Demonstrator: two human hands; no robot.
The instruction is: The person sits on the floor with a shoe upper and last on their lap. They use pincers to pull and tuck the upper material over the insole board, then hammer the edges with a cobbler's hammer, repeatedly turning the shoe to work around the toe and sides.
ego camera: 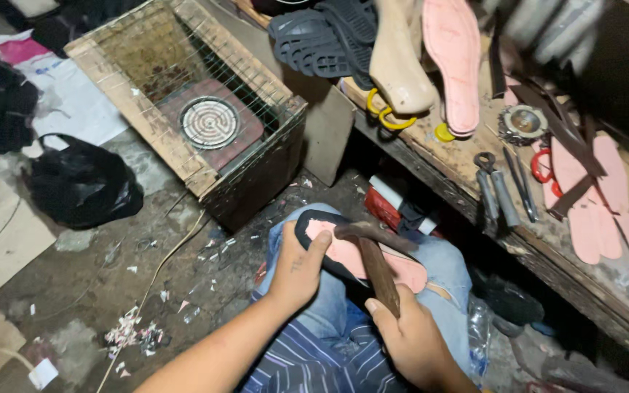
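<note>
The work in hand looks like hammering a pink insole down into a black shoe sole (329,244) that rests on the person's lap, across the knee of their blue jeans (442,266). The left hand (296,273) is closed on the sole's heel end, thumb lying over the pink face, pinning it to the leg. The right hand (409,338) is wrapped tight around the wooden handle of a hammer (376,255), whose dark head sits over the middle of the sole, touching or just above it; which one, I cannot tell. By my judgement the next stroke calls for a steady hold from the left hand and blows kept clear of that thumb. Up right, the wooden tabletop (467,167) carries pliers (493,185), loose pink insoles (606,211) and a shoe last (398,62), while dark treaded soles (322,36) lie at its far end. On the floor to the left stands a wire-topped wooden box with a coil heater (209,122) inside, and a black bag (81,185) lies beyond it. The sole's toe end is hidden behind the hammer and the right hand, and the top right corner is blurred and dark.
</note>
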